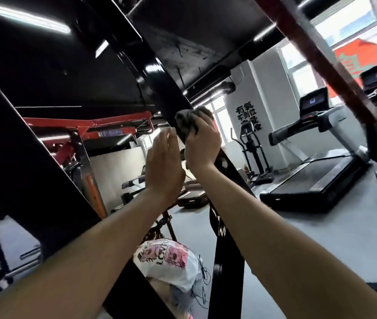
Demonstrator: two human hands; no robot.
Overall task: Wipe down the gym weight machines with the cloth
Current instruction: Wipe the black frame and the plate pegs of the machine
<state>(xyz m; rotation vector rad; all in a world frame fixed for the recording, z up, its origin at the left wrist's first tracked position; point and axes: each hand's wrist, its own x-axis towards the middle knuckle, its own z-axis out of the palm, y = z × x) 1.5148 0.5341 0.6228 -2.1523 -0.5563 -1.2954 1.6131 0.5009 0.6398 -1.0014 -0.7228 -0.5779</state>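
Note:
A glossy black curved beam (153, 74) of a weight machine runs diagonally from the top left down to the lower middle. My right hand (202, 143) grips a bunched grey cloth (186, 122) and holds it against the beam at mid-height. My left hand (164, 162) is raised just left of the beam with its fingers straight and together, its fingertips close beside the cloth; whether they touch the beam cannot be told. Both forearms reach up from the bottom of the frame.
A wide black frame member (28, 157) crosses the left side. A red machine frame (86, 125) stands behind it. A red bar (316, 61) slants at the upper right. Treadmills (316, 178) stand on the right on grey floor. A white printed plastic bag (166, 261) lies below.

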